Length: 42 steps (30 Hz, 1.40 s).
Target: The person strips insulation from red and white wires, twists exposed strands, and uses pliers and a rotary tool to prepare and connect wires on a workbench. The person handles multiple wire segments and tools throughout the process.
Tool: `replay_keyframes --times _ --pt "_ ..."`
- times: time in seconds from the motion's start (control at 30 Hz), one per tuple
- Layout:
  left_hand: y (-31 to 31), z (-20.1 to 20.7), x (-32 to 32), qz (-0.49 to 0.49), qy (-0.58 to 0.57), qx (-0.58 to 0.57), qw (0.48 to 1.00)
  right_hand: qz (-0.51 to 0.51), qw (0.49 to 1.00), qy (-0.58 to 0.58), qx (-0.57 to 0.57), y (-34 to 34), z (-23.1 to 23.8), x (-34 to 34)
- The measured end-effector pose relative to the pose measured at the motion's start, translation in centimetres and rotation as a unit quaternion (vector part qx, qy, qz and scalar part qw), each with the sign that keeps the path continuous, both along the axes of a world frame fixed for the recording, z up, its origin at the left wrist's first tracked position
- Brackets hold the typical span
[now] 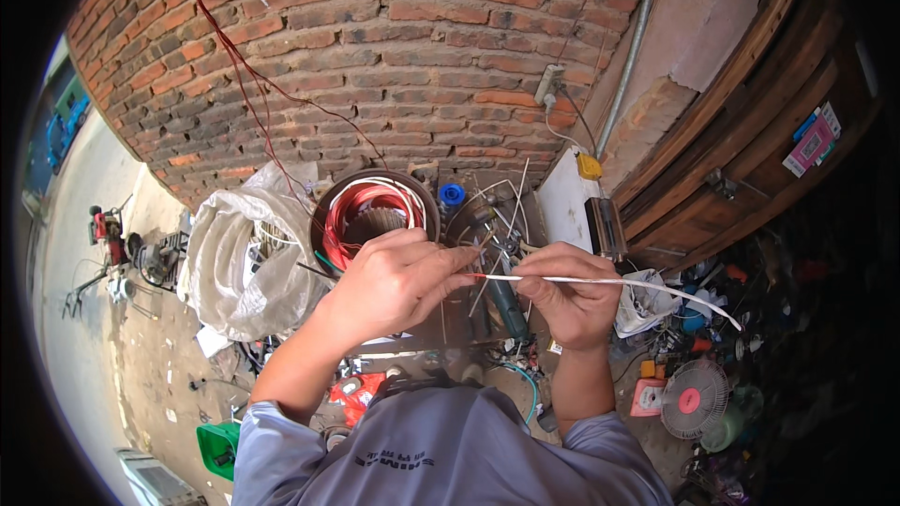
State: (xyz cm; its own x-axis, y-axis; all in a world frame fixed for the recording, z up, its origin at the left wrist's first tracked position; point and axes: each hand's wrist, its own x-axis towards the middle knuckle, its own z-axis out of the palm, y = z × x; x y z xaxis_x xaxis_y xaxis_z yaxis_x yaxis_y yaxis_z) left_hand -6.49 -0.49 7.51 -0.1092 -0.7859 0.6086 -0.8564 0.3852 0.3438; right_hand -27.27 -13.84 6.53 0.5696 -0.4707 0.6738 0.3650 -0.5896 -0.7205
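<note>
Between my hands runs a thin red wire (479,275), which enters the end of a white sleeve (689,296). My left hand (403,276) pinches the red wire close to where the sleeve starts. Fingers and thumb of my right hand (567,295) close round the white sleeve, whose free end curves away to the right and droops. Behind my left hand, a round brown tub (427,189) holds a coil of red wire (370,211). How far the red wire reaches inside the sleeve is hidden.
Beyond my hands stand a brick wall (403,66), a white sack (248,262) and a blue spool (452,194). A dark green tool (507,307) lies among loose tools. Right are a wooden door (741,150), a fan (695,400) and clutter; red wires (234,56) hang at left.
</note>
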Motion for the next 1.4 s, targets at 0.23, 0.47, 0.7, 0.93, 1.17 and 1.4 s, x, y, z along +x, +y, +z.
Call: replay_keyframes --times 0.23,0.47,0.7,0.93,1.17,1.4 --pt "0.8 -1.2 0.2 0.003 0.062 -0.003 0.998 0.047 0.997 0.027 0.046 1.6 -0.7 1.2" --pt "2.2 -1.7 2.1 0.073 -0.006 -0.009 0.997 0.02 1.0 0.019 -0.008 2.0 -1.3 2.3" --pt "3.1 -3.0 1.8 0.083 -0.03 -0.014 0.996 0.066 0.997 0.042 0.027 3.3 -1.6 3.9" --pt "4.8 -3.4 3.5 0.111 -0.043 -0.02 0.993 0.054 0.997 0.061 0.011 4.6 -1.2 4.6" --pt "6.3 -2.8 5.4 0.097 0.009 0.001 0.995 0.042 0.997 0.067 -0.025 5.6 -0.8 5.7" --pt "8.3 -5.8 9.4 0.141 0.043 -0.024 0.989 0.024 0.998 0.062 -0.014 7.1 -1.0 7.0"
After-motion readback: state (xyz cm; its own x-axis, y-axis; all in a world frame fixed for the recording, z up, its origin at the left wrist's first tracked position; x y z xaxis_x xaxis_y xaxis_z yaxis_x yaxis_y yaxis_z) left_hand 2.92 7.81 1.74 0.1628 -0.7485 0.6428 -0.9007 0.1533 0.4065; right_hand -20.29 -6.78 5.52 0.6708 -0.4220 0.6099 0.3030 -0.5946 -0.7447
